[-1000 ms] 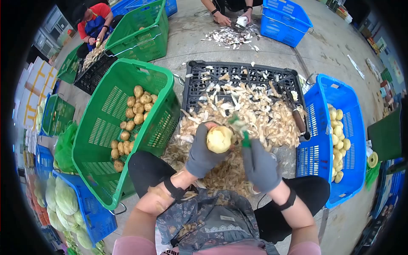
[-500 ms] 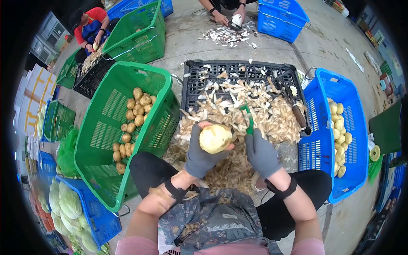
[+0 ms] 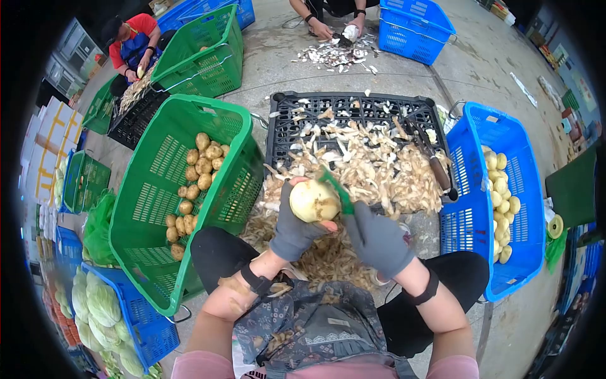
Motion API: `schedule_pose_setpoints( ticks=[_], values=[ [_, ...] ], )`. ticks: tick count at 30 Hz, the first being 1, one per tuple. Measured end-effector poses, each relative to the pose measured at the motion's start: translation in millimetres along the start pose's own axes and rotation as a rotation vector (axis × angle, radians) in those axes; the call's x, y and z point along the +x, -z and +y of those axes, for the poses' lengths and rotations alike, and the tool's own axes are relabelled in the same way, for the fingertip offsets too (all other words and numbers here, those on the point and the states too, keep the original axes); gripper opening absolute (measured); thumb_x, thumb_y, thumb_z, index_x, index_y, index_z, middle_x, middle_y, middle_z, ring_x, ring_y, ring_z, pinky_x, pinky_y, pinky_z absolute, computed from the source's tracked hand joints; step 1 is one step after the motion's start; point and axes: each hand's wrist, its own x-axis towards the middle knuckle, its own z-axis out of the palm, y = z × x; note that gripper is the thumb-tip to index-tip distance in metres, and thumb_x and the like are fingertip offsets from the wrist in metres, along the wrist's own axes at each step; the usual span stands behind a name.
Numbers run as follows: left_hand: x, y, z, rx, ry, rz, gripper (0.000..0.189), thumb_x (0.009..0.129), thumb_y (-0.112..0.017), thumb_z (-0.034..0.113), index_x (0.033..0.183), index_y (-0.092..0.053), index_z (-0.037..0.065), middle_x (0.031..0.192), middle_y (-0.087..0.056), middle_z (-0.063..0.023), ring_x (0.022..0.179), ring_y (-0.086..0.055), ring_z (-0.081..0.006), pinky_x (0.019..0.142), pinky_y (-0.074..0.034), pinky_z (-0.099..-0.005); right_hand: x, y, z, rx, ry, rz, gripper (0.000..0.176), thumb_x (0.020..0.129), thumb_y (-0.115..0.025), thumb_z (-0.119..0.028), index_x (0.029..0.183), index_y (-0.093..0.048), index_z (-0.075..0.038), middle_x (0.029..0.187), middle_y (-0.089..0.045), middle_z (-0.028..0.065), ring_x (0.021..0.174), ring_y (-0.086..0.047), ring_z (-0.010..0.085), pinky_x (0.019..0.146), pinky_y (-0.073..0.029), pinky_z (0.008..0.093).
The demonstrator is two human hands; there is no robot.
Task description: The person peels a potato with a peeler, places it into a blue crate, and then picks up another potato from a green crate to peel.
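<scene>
A mostly peeled potato (image 3: 310,201) with a few brown patches rests in the grip of my left hand (image 3: 291,232), which wears a grey glove with bare fingertips. My right hand (image 3: 379,239), gloved the same way, is closed round the handle of a green peeler (image 3: 339,191). The peeler's head lies against the upper right side of the potato. Beyond both hands, a black crate (image 3: 278,129) turned as a surface carries a thick heap of potato peelings (image 3: 372,167). A dark-handled knife (image 3: 440,172) lies at its right edge.
Left stands a green basket (image 3: 148,183) with unpeeled potatoes (image 3: 203,165); right, a blue basket (image 3: 533,189) with peeled ones (image 3: 500,202). Cabbages (image 3: 101,300) fill a blue crate at lower left. Two people work farther off, one in a red shirt (image 3: 146,25), near more baskets.
My right hand has moved left and down, bringing the peeler from beside the potato onto its upper right side. The potato has turned in my left hand, showing brown patches.
</scene>
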Motion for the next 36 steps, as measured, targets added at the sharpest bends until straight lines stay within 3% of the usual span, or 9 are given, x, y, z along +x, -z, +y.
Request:
schedule_pose_setpoints(
  ticks=[3,4,5,8,11,19,29,31,36],
  values=[
    [0.2,6.8,-0.1,-0.129,0.024,-0.080,0.097,0.053,-0.083,0.046,0.124,-0.029,0.006,0.107,-0.048,-0.0059,0.098,-0.052,-0.0162,0.083,-0.046,-0.0304,6.9,-0.3,22.7,-0.028,-0.144,0.059,0.020,0.089,-0.049,-0.024,0.087,-0.045,-0.004,0.054,-0.054,0.0164,0.047,-0.054,0.0356,0.043,-0.042,0.0434],
    [3.1,12.9,-5.6,-0.044,-0.062,-0.163,0.083,0.070,-0.065,0.058,0.124,-0.032,0.004,0.110,-0.051,-0.0086,0.099,-0.054,-0.0181,0.086,-0.047,-0.0322,6.2,5.6,24.1,0.096,-0.206,0.063,0.020,0.089,-0.049,-0.023,0.092,-0.047,-0.004,0.056,-0.054,0.0174,0.050,-0.055,0.0369,0.045,-0.042,0.0444],
    [4.4,12.8,-2.3,-0.053,-0.072,-0.160,0.083,0.070,-0.065,0.058,0.124,-0.032,0.004,0.110,-0.051,-0.0086,0.099,-0.054,-0.0181,0.086,-0.047,-0.0322,7.7,13.8,20.0,0.085,-0.198,0.062,0.020,0.089,-0.049,-0.023,0.092,-0.047,-0.004,0.056,-0.054,0.0174,0.050,-0.055,0.0369,0.045,-0.042,0.0444],
    [7.4,15.0,4.4,-0.564,0.482,-0.076,0.067,0.088,-0.030,0.060,0.124,-0.041,0.005,0.115,-0.054,-0.0119,0.102,-0.056,-0.0220,0.088,-0.047,-0.0358,7.5,20.1,19.1,0.116,0.014,0.088,0.020,0.086,-0.053,-0.021,0.100,-0.053,-0.006,0.072,-0.059,0.0154,0.063,-0.058,0.0348,0.053,-0.046,0.0419],
    [12.4,9.9,3.5,-0.558,0.547,0.005,0.063,0.089,-0.033,0.057,0.123,-0.043,0.005,0.111,-0.056,-0.0106,0.100,-0.058,-0.0205,0.087,-0.048,-0.0340,5.9,16.1,17.5,-0.006,0.214,-0.020,0.022,0.084,-0.056,-0.021,0.101,-0.056,-0.007,0.076,-0.060,0.0130,0.064,-0.059,0.0322,0.054,-0.047,0.0393],
    [6.7,22.1,-0.7,-0.625,0.696,-0.174,0.057,0.090,-0.038,0.053,0.119,-0.049,0.005,0.100,-0.063,-0.0080,0.082,-0.064,-0.0162,0.070,-0.053,-0.0285,6.2,19.5,26.0,-0.061,0.059,0.116,0.021,0.082,-0.059,-0.020,0.099,-0.059,-0.008,0.080,-0.061,0.0115,0.066,-0.061,0.0289,0.057,-0.047,0.0370],
    [1.6,22.3,3.7,-0.482,0.757,-0.279,0.055,0.092,-0.037,0.048,0.122,-0.046,0.004,0.111,-0.059,-0.0105,0.096,-0.060,-0.0168,0.085,-0.049,-0.0287,2.3,8.4,31.3,-0.153,0.155,0.031,0.022,0.082,-0.058,-0.024,0.101,-0.058,-0.013,0.075,-0.061,0.0087,0.061,-0.060,0.0261,0.052,-0.046,0.0357],
    [-3.8,16.1,-2.8,-0.394,0.712,-0.211,0.052,0.094,-0.035,0.045,0.124,-0.045,0.003,0.109,-0.058,-0.0090,0.095,-0.060,-0.0153,0.083,-0.048,-0.0264,7.6,17.1,34.8,-0.264,0.014,-0.048,0.022,0.082,-0.058,-0.025,0.101,-0.059,-0.013,0.074,-0.061,0.0082,0.060,-0.060,0.0257,0.052,-0.046,0.0355],
    [-0.6,17.0,1.7,-0.243,0.580,-0.257,0.053,0.094,-0.036,0.043,0.125,-0.042,0.001,0.110,-0.057,-0.0096,0.096,-0.058,-0.0148,0.084,-0.047,-0.0265,8.0,14.3,29.2,-0.144,0.138,-0.018,0.017,0.084,-0.055,-0.024,0.092,-0.057,-0.009,0.073,-0.060,0.0116,0.060,-0.060,0.0290,0.051,-0.047,0.0367]
  ],
)
